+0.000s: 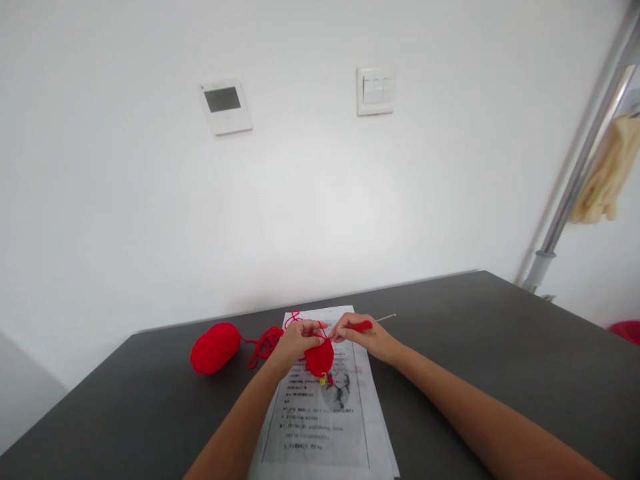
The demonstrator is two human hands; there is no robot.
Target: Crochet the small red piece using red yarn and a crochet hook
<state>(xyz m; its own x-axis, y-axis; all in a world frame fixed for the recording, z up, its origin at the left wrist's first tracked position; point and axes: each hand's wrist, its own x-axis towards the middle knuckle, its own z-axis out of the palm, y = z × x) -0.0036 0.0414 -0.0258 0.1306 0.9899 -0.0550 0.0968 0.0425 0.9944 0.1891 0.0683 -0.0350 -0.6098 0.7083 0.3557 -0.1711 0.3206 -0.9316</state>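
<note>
My left hand (300,340) pinches the upper edge of a round red crochet piece (320,360), with a strand of red yarn looped by its fingers. A yellow stitch marker (323,381) hangs from the piece's lower edge. In my right hand (364,335) lies a crochet hook (361,326) with a red handle, its metal shaft sticking out to the right, away from the work. The thumb and forefinger of that hand close together at the right of the piece's top edge; the small bit they pinch is hard to make out.
Printed sheets (320,433) lie under my hands on the dark table (450,373). Left of them sits a red yarn ball (215,348), with loose tangled yarn (267,343) beside it. A white wall (300,200) stands behind; a metal pole (580,173) rises at the right.
</note>
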